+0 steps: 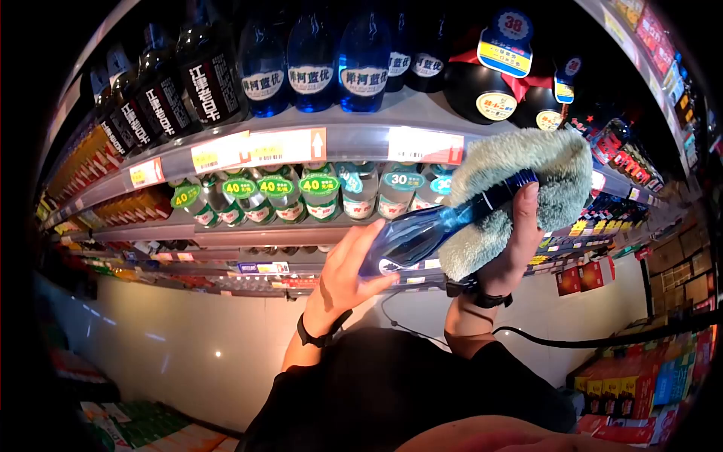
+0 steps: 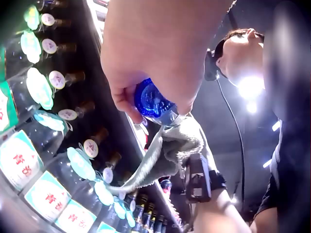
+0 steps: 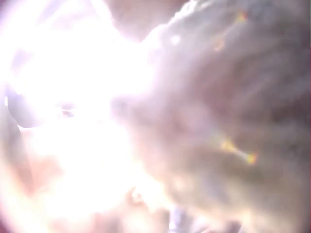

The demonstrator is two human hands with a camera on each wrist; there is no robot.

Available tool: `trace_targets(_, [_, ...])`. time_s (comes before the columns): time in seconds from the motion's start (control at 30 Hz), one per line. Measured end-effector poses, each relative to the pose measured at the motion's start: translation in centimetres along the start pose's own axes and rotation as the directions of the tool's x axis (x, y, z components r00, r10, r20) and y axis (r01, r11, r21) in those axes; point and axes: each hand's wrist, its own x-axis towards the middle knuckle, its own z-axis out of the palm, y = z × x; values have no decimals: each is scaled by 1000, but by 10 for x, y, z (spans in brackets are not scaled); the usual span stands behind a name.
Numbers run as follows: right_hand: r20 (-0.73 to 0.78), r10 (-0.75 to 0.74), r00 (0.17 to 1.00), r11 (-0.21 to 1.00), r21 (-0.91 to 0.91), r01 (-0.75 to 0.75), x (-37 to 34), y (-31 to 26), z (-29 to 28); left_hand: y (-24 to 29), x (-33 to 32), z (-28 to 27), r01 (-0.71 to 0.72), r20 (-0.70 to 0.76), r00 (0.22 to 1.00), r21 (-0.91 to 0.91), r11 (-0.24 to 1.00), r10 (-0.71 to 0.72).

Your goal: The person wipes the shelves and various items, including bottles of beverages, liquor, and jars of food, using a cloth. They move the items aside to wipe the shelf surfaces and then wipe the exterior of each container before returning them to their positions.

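Note:
A blue glass bottle lies tilted in front of the shelf, its neck up to the right. My left hand grips the bottle's lower end; in the left wrist view its fingers curl round the blue base. At the other end my right hand holds a fluffy grey-green cloth under and around the neck, with the thumb on the dark cap end. The cloth hangs below the bottle in the left wrist view. Glare and the blurred cloth fill the right wrist view, where the fingers are hidden.
Blue bottles with white labels stand on the upper shelf, dark bottles to their left and round black jars to their right. Clear bottles with green tags line the shelf below. A black cable runs off right.

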Motion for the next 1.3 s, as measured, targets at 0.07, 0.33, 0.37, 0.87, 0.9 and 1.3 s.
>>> trace_targets(0.07, [44,-130,991,966,-220,137,13,-12,-6,-3,-1,2,26,-2,1000,-89,996,-26])
trace_targets(0.33, [61,-438,897,809,-407,423,67,-49,21,9,56,3,142,129,987,-402,904,-98])
trace_targets(0.37, [51,-440,897,814,-399,422,74,-54,25,13,66,3,63,48,997,-282,957,-52])
trace_targets(0.87, [336,-705,624,243,-712,658,161,-54,62,-28,102,-27,-16,-236,959,503,864,155])
trace_targets(0.9, [337,-733,590,229,-695,682,165,-46,64,-27,102,-27,-13,-235,961,490,872,146])
trace_targets(1.3, [346,-790,506,149,-692,706,164,-6,50,-27,100,-28,-4,-221,968,455,890,118])
